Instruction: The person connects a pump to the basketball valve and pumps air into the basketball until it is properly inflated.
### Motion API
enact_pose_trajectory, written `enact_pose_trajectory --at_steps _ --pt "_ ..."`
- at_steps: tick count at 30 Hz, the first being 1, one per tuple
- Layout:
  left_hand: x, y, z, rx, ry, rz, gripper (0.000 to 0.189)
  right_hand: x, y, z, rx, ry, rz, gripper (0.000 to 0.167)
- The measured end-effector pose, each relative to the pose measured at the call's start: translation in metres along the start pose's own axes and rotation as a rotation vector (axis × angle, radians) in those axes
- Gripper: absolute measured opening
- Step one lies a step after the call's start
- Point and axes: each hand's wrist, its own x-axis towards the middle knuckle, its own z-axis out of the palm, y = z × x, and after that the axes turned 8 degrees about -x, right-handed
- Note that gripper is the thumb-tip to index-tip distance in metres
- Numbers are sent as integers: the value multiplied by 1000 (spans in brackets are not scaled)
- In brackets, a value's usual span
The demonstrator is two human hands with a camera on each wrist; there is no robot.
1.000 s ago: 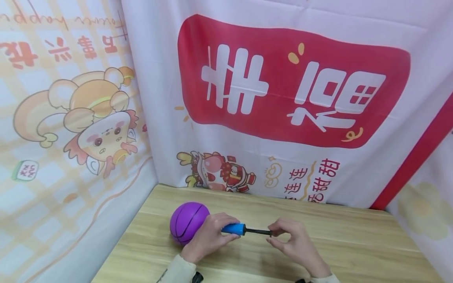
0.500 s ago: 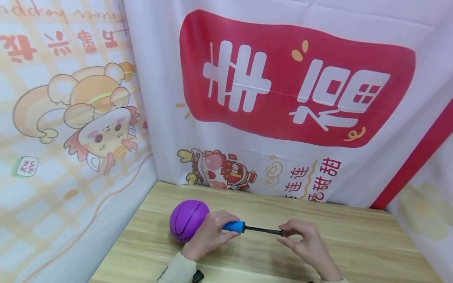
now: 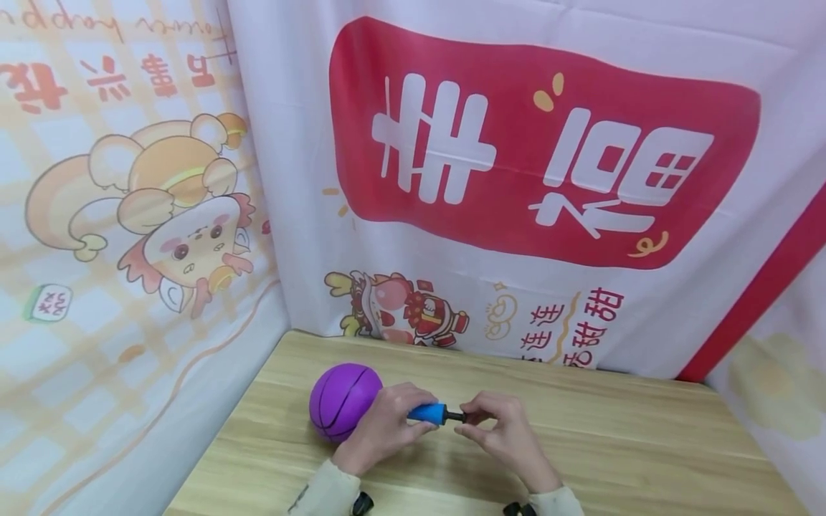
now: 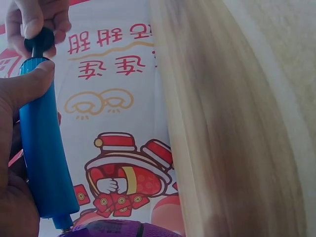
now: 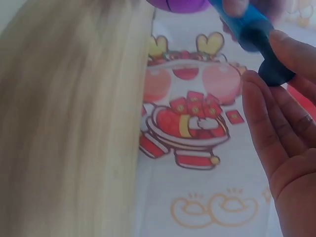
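A blue hand pump (image 3: 426, 413) lies almost level above the table, its nozzle end against a purple ball (image 3: 344, 401) with black seams. My left hand (image 3: 386, 424) grips the pump's blue barrel, fingers and thumb wrapped round it, as the left wrist view shows. At the other end, my right hand (image 3: 502, 428) pinches the black handle (image 5: 274, 72) between thumb and fingers. Only a short piece of the black rod shows between barrel and handle. In the left wrist view, the nozzle end (image 4: 63, 223) meets the ball's edge. My left hand hides part of the ball.
The ball sits on a light wooden table (image 3: 613, 444). A white cloth (image 3: 297, 215) with red and white print hangs behind the table's back edge. On the left stands a checked, printed cloth wall (image 3: 97, 301).
The right hand first drew the pump handle out to the right, then pushed it back left close to the barrel. The left hand and ball stay nearly in place.
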Motion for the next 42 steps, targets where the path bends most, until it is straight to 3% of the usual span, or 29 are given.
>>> enact_pose_trajectory --at_steps 9,16,22,29,36,42 --pt "-1 2 -2 -28 -22 8 29 -2 -2 -3 -33 -22 -41 29" --pt "-2 0 -3 -37 -15 0 29 -14 5 -29 -49 17 -79 35" --pt "-2 -1 -5 -30 -11 -31 30 -28 13 -56 -50 35 -48 39" --pt "-1 -1 -2 -36 0 -12 30 -36 17 -71 -27 30 -30 37" --pt "-2 1 0 -46 10 -13 27 -31 15 -64 -23 77 -110 33" --pt "-1 2 -1 -32 24 -6 27 -15 4 -39 -38 64 -92 31"
